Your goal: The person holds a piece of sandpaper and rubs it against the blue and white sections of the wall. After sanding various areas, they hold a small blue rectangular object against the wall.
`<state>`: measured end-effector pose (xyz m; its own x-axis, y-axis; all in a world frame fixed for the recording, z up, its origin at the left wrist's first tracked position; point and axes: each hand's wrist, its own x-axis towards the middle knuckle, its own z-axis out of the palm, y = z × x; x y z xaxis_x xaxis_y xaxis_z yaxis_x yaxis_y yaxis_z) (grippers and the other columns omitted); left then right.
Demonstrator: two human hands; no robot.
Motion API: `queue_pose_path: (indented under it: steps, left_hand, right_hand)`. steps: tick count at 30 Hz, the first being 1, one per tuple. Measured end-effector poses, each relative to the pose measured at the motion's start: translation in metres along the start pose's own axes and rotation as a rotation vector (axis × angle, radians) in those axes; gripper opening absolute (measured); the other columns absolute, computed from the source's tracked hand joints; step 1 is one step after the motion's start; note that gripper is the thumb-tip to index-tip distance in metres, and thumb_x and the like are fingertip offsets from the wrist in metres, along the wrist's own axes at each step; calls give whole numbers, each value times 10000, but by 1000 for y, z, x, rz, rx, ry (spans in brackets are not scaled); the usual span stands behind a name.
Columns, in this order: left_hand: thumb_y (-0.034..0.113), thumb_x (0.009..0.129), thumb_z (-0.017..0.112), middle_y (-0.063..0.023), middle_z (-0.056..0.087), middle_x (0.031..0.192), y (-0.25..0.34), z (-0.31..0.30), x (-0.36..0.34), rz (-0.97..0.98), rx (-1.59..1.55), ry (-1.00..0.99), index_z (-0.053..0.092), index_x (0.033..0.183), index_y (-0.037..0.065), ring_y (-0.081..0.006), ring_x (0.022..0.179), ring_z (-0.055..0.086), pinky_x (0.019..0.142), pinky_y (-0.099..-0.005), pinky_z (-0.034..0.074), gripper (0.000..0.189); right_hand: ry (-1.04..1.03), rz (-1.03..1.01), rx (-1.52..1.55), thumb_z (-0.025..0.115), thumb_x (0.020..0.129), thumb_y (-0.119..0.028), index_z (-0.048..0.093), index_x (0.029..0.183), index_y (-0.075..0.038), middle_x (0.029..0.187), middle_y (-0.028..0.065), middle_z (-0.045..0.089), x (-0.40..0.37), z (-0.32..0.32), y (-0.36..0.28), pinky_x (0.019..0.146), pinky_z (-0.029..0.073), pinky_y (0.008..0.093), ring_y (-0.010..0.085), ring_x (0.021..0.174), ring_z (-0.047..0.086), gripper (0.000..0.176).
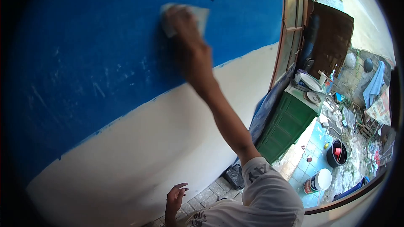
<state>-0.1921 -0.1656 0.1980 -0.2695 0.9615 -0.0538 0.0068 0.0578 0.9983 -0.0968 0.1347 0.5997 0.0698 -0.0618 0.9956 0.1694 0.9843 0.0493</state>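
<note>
My right hand (183, 21) is raised on an outstretched arm and presses a pale, thin sheet (202, 17) flat on the blue part of the wall (105, 29). The hand is blurred, and its fingers lie over the sheet. Pale scuff marks show on the blue paint to the left. Below a slanting edge the wall is white (155, 134). My left hand (176, 195) is low at the bottom, in front of the white part, with its fingers apart and nothing in it.
A wood-framed window (290, 29) borders the wall on the right. Beyond stand a green cabinet (284, 126), a black tub (336, 153) and a white paint bucket (317, 181). A black bag (234, 176) lies at the wall's foot on grey paving.
</note>
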Motion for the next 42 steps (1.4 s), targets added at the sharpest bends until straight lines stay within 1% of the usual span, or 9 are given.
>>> queue_pose_path:
  steps: [4,8,14,18,21,25,32,35,42]
  left_hand:
    - [134,1068,545,-107,657,1322,7,6,19,32,50,-74,619,1302,-1,-203,1121,671,907,-337,526,280]
    - [127,1071,539,-102,653,1324,18,15,32,76,47,-93,634,1278,-8,-198,1117,666,916,-333,519,264]
    - [152,1073,550,-92,650,1336,13,27,32,65,53,-171,641,1269,-5,-200,1109,666,930,-339,514,267]
    - [185,1080,551,-83,641,1361,4,27,22,83,74,-210,611,1307,1,-199,1137,665,936,-350,519,298]
    - [182,1082,543,-76,643,1359,-2,25,16,41,27,-189,605,1320,4,-199,1146,665,939,-348,519,303]
    - [184,1078,549,-82,640,1362,-5,14,1,18,44,-167,598,1332,0,-207,1139,668,941,-345,518,317]
    - [192,1075,558,-78,649,1348,-4,4,3,22,72,-132,607,1310,5,-207,1128,673,931,-341,520,304]
    - [183,1076,554,-79,651,1347,5,5,4,52,80,-129,609,1307,9,-205,1124,677,930,-341,523,295]
    - [163,1076,547,-74,652,1339,8,20,-4,38,107,-203,612,1311,5,-207,1128,678,947,-340,523,291]
  right_hand:
    - [-64,-139,50,529,893,142,559,1447,-82,1516,129,537,4,-6,7,1216,349,539,315,1442,457,598]
    - [137,9,-82,557,873,162,561,1435,-44,1495,162,547,5,-3,29,1208,360,537,344,1435,452,598]
    - [-73,-160,34,506,908,115,567,1449,-82,1499,137,552,-1,7,-19,1191,395,533,309,1424,486,579]
    - [159,12,-97,535,850,210,589,1416,-71,1461,134,585,-1,3,11,1211,366,497,317,1403,498,635]
    - [-18,-104,6,580,867,170,580,1424,-67,1478,123,573,-6,10,-29,1202,379,505,333,1397,504,605]
    - [104,96,42,577,842,186,568,1450,-105,1502,115,548,-3,-9,11,1201,376,503,362,1399,494,674]
    - [-47,-158,-38,550,898,129,558,1445,-74,1520,138,527,-1,5,-18,1179,416,506,335,1396,510,584]
    - [122,48,-138,557,890,131,566,1438,-75,1497,144,550,5,-6,5,1194,397,511,341,1385,521,585]
    - [63,-25,-24,540,879,160,599,1394,-66,1461,151,578,1,1,-20,1147,451,490,360,1360,531,566]
